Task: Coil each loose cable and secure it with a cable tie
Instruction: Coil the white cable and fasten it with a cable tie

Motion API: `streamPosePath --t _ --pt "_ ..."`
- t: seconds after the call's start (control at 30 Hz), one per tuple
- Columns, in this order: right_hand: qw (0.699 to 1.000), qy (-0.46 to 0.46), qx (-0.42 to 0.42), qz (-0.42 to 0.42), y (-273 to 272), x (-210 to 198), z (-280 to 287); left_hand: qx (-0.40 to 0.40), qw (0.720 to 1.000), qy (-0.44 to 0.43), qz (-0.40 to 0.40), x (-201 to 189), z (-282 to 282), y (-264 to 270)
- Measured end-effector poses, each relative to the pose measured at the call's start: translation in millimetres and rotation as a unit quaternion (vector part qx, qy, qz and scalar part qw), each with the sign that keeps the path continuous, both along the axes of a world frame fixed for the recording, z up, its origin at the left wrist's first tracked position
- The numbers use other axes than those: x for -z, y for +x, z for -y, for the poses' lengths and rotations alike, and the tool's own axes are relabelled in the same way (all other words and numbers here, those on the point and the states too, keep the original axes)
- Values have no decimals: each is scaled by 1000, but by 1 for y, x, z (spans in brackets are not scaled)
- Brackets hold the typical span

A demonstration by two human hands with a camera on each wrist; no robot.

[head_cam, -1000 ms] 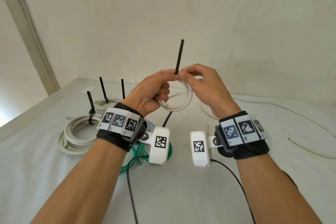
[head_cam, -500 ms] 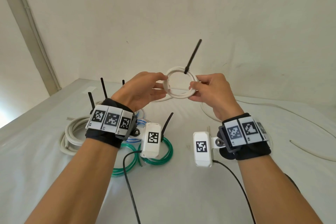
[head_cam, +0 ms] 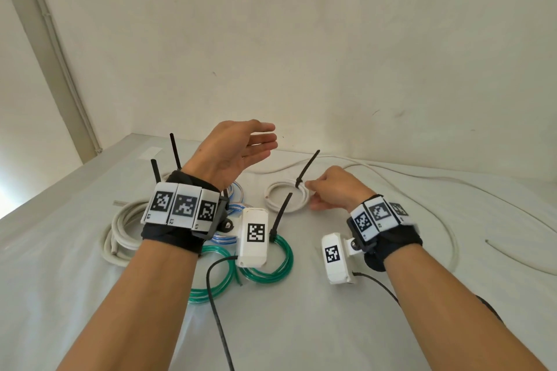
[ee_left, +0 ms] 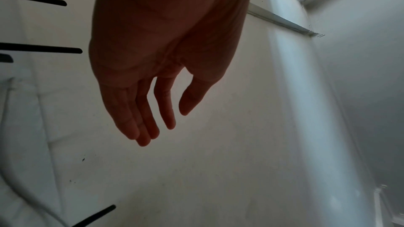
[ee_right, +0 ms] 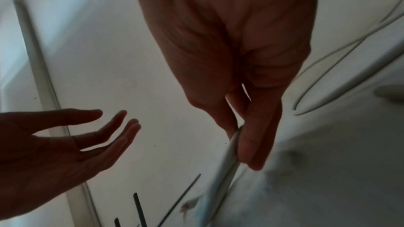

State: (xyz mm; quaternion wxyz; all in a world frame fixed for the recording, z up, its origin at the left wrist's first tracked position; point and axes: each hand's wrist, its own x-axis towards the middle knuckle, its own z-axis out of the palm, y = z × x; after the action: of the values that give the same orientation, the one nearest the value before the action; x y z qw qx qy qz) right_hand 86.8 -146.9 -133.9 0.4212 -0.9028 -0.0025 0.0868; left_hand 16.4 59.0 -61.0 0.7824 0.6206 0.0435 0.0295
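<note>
A small white cable coil (head_cam: 270, 204) lies on the white table (head_cam: 331, 325), bound by a black cable tie (head_cam: 307, 167) whose tail sticks up. My right hand (head_cam: 309, 187) pinches the coil's right side between thumb and fingers. The right wrist view shows that right hand (ee_right: 237, 137) with the white cable (ee_right: 229, 154) held in its fingertips. My left hand (head_cam: 268, 138) hovers above the table to the coil's left, fingers straight and holding nothing. In the left wrist view the left hand (ee_left: 166, 123) is spread against the wall.
Tied coils lie at the left: green tubing (head_cam: 271, 268), a thick white cable (head_cam: 120, 229) and a blue-striped one (head_cam: 236, 190), each with an upright black tie. A long loose white cable (head_cam: 453, 235) and a shorter piece (head_cam: 512, 259) lie to the right. A wall stands behind.
The tied white coil has come down from mid-air onto the table. My left hand has let go of it and opened; my right hand went down with it and still pinches it.
</note>
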Motion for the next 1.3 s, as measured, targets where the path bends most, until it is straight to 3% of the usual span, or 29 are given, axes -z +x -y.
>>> streamPosePath --t 0.13,0.23,0.3,0.43,0.57,0.8,0.93,1.07,1.3 --pt "992 -117 -10 44 3 -10 18 7 1000 5 -3 0 5 -1" --pt "961 -261 40 78 2 -18 43 21 1000 11 -3 -1 12 -1" --pt "940 -326 76 58 2 -18 58 29 999 15 -2 0 15 -2" --pt "913 -377 156 -10 -1 -19 86 48 999 20 3 -2 23 -4" --pt "900 -416 124 -31 -12 -16 108 70 997 32 9 -5 33 -9" --pt "917 -384 113 12 -33 -20 115 154 982 108 5 -3 54 -17" --pt "957 -283 -3 -57 -53 -32 89 178 976 123 13 -3 62 -19" --pt "941 -318 -83 -77 -66 -29 70 192 974 116 8 -3 68 -22" --pt "958 -285 -39 0 -67 -27 71 202 972 119 6 -3 71 -24"
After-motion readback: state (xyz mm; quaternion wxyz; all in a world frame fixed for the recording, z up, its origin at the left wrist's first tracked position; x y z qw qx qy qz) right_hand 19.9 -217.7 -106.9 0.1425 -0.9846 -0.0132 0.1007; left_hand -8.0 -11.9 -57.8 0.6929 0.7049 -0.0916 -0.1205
